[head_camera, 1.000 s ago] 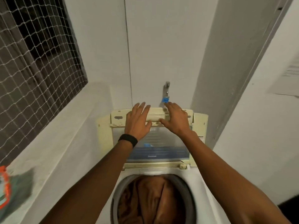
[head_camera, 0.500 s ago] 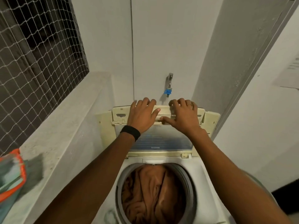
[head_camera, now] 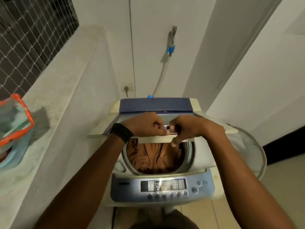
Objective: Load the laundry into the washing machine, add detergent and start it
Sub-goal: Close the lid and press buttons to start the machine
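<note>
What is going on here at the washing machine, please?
A person stands at a white top-loading washing machine and grips the front edge of its cream plastic lid with both the left hand and the right hand. The lid sits partway over the round drum opening, so the brown crumpled laundry inside shows below it. The blue control panel at the front is untouched. A pouch with orange edges lies on the pale stone ledge to the left.

Laundry (head_camera: 153, 157) in drum (head_camera: 190, 152), control panel (head_camera: 163, 187) before it.
</note>
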